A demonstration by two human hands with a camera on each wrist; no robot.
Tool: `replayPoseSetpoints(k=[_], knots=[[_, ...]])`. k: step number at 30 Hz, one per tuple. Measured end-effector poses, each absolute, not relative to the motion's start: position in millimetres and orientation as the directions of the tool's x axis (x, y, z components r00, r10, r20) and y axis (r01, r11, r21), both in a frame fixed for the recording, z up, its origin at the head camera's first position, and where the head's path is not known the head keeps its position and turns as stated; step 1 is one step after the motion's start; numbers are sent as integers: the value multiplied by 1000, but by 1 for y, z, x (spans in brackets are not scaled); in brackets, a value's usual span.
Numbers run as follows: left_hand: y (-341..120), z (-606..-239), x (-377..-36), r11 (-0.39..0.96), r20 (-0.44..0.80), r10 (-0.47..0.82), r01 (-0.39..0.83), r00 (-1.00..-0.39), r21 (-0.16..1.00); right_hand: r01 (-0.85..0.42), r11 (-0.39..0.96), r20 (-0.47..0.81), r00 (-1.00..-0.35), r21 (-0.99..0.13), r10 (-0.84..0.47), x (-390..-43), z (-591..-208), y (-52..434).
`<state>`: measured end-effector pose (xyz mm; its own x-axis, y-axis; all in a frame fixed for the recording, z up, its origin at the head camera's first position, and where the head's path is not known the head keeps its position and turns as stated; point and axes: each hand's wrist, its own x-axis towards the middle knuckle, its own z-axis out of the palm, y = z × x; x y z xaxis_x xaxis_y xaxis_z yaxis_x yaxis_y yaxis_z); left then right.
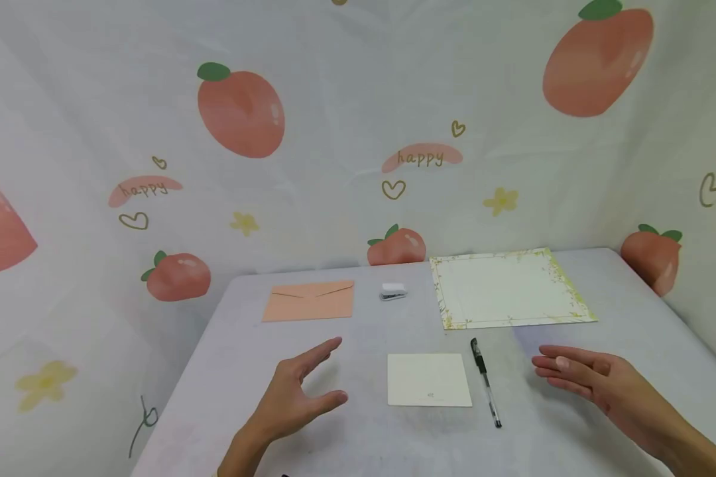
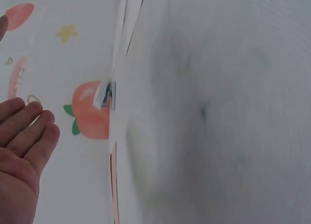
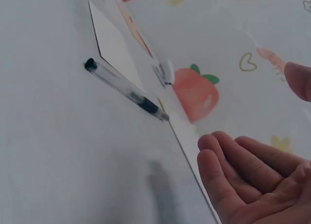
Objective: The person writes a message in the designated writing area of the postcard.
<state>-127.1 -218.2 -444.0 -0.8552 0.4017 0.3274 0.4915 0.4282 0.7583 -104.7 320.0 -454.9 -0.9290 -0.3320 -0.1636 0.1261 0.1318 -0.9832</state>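
Pale lavender-grey table (image 1: pixel 227 371) carries all items; both hands hover above its near edge, holding nothing.

Near zone: L hand (image 1: pixel 298 394), fingers straight, thumb spread apart, palm turned inward, sits left of a small cream card (image 1: pixel 428 379). R hand (image 1: pixel 591 379), fingers extended and lying together, palm inward, sits right of a black-capped pen (image 1: pixel 485 383). Wrist views confirm: L hand (image 2: pixel 22 151) bare, fingers relaxed; R hand (image 3: pixel 252 185) bare, fingers loosely extended, pen (image 3: pixel 126 90) lying apart from it on the cloth.

Card lies flat, centred betw. the two hands; pen lies just beside its right edge, cap pointing away from the person, not touching the card as far as head view shows.

Mid zone: peach envelope (image 1: pixel 310 301) flat, flap side up, left of centre; small white stapler-like item (image 1: pixel 392 291) just right of it (too small to ID w/ certainty); floral-bordered letter sheet (image 1: pixel 507 288) flat, far right.

Far zone: peach-print backdrop (image 1: pixel 241 112) w/ "happy" lettering.

Step judged: opening stance, nothing grasped yet. Nearest to R hand is the pen; nearest to L hand, the card. A next move, judged, calls for R hand to drop and pinch the pen barrel while L hand steadies the card flat.
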Motion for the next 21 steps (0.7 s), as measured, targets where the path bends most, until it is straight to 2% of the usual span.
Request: replayPoseSetpoints(k=[12,18,21], knots=[[-184,-454,-139,301,286,482,463,-828,834,292,284,-355,-912,-913,-206,-115,-459,279],[-172,-457,-140,274,269,516,453,-814,848,281,301,-346,-919,-911,-188,-119,-465,261],[-167,-458,-140,263,250,529,437,-811,860,252,351,-326,-930,-902,-171,-120,-466,252]])
